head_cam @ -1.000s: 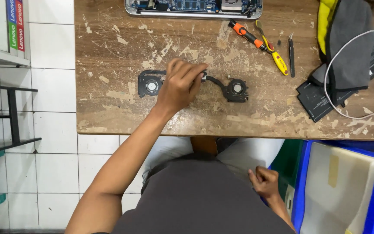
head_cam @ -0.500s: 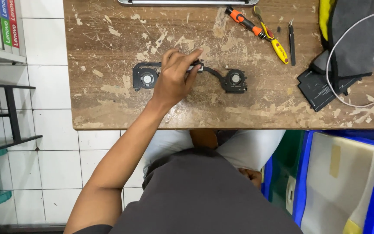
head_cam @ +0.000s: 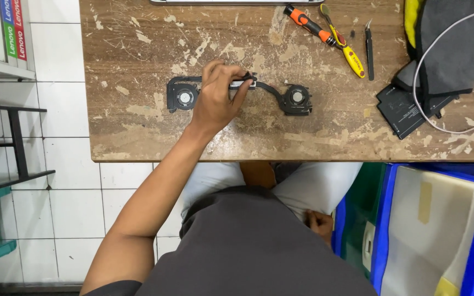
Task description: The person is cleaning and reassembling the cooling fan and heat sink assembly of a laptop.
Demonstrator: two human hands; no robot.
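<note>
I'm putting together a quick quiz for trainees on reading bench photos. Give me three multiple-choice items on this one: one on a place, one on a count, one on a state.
1. Where does the dual-fan cooling assembly lie?
A. on the worn wooden table
B. in the blue bin
C. on the tiled floor

2. How many round fans does the assembly have?
A. one
B. two
C. four

3. What is the left hand doing?
A. resting in the lap
B. holding a screwdriver
C. gripping the middle of the assembly

Answers:
1. A: it lies flat on the wooden table, below the orange screwdriver and the yellow screwdriver.
2. B: one fan shows to the left of the hand and one to the right, joined by a dark bar.
3. C: its fingers close over the bar between the fans, while the right hand is down by the lap.
</note>
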